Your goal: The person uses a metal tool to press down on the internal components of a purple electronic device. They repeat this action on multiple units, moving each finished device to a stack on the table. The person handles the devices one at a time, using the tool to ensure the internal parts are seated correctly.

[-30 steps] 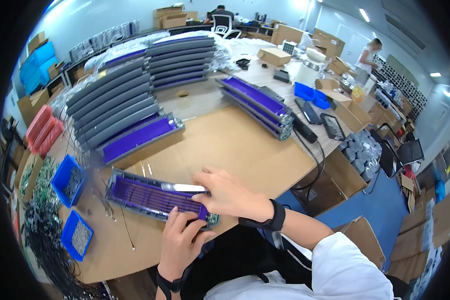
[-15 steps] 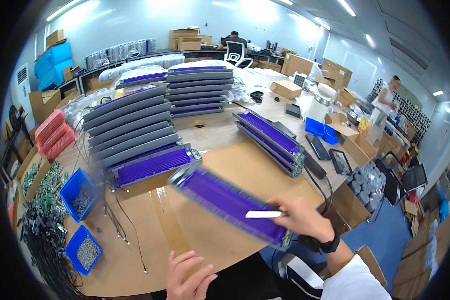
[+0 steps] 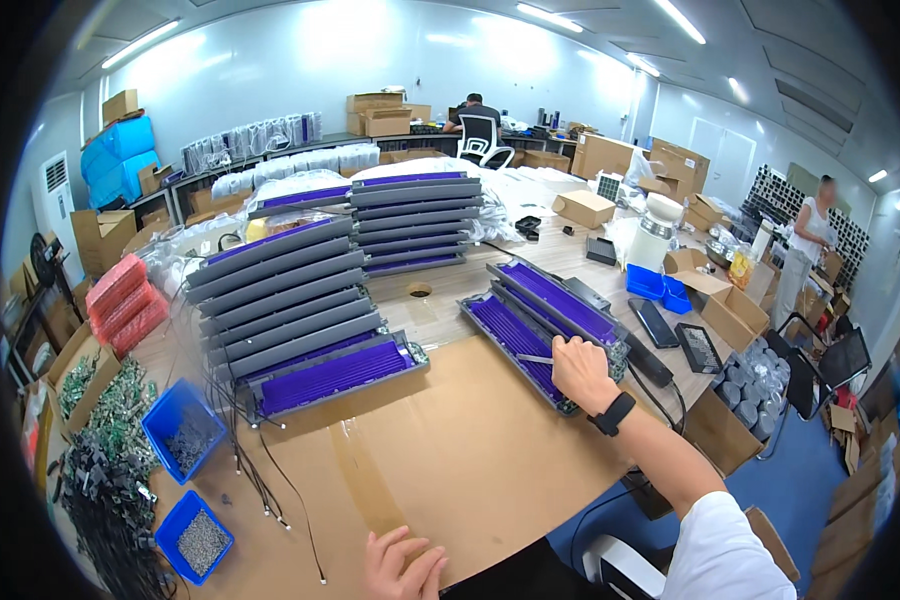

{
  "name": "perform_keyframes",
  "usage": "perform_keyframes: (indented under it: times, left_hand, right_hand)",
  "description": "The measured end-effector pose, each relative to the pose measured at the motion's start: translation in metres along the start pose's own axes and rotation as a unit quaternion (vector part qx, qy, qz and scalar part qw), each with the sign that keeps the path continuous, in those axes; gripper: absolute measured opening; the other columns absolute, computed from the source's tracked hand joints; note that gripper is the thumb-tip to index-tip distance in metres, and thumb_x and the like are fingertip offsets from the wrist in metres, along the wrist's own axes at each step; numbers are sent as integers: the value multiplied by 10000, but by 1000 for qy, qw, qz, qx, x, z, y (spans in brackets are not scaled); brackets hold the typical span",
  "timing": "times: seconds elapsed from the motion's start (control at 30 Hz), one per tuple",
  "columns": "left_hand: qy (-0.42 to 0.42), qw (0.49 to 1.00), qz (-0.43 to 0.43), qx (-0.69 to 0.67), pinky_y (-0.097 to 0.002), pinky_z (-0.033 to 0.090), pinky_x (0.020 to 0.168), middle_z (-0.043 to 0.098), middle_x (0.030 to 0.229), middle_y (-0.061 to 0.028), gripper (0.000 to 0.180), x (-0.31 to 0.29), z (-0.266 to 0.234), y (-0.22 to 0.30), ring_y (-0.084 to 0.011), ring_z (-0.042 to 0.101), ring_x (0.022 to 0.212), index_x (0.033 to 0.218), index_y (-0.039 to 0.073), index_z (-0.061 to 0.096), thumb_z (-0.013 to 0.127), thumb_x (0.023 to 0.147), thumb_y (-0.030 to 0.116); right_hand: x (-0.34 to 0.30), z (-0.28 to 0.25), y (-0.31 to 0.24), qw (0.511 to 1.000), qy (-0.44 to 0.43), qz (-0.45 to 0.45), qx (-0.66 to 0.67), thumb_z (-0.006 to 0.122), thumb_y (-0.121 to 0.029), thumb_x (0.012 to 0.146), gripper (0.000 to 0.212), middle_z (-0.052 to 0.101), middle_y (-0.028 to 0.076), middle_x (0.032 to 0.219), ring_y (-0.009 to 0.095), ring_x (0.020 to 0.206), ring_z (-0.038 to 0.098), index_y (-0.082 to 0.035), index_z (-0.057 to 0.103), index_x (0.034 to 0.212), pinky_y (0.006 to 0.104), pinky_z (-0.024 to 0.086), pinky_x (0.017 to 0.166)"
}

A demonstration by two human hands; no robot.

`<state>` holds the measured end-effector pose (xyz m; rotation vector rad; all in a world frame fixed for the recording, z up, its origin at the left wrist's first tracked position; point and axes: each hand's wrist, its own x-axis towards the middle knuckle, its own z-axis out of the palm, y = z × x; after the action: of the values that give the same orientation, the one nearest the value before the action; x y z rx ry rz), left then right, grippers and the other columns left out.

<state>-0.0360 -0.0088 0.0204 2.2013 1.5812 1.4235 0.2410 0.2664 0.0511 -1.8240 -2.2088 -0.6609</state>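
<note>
My right hand (image 3: 584, 374) is closed around a thin, pale, stick-like tool (image 3: 536, 358) whose exact kind I cannot make out. It rests over the near end of a grey tray-shaped panel with a ribbed purple inside (image 3: 505, 330), which leans against similar purple panels (image 3: 560, 296) at the right. Whether the fingers also still grip the panel is hidden. My left hand (image 3: 404, 568), fingers apart and holding nothing, is at the table's front edge by a strip of brown tape (image 3: 365, 480). Left of centre, another purple panel (image 3: 335, 382) lies below a tall stack of grey panels (image 3: 280, 285).
Blue bins of small parts (image 3: 195, 545) and a heap of green boards and black cables (image 3: 110, 490) lie left. Loose wires (image 3: 300, 500) trail over the cardboard sheet (image 3: 450, 450). Right stand a phone (image 3: 652, 322) and blue trays (image 3: 646, 283). Two other people are farther back.
My right hand has carried the purple panel away from me and set it down beside the right-hand panels, the thin tool still in its grip. My left hand stays near the front edge.
</note>
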Motion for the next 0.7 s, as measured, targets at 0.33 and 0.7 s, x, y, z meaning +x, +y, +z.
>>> perform_keyframes:
  times: [0.33, 0.7]
  left_hand:
    - [13, 1000, -7, 5, -521, 416, 1001, 640, 997, -118, 133, -3, 0, -1, -355, 577, 1095, 935, 35, 712, 706, 802, 25]
    - [31, 998, -20, 43, -584, 377, 1028, 661, 931, -10, 124, -13, 11, -11, -270, 602, 1081, 866, 147, 738, 773, 752, 113]
  right_hand:
    - [31, 6, -5, 1000, -10, 14, -8, 596, -46, 794, 105, 721, 171, 824, 307, 778, 730, -31, 699, 780, 391, 591, 665]
    - [50, 15, -3, 997, -42, 57, -41, 577, -77, 849, 159, 724, 186, 909, 341, 858, 725, -51, 733, 826, 424, 597, 727]
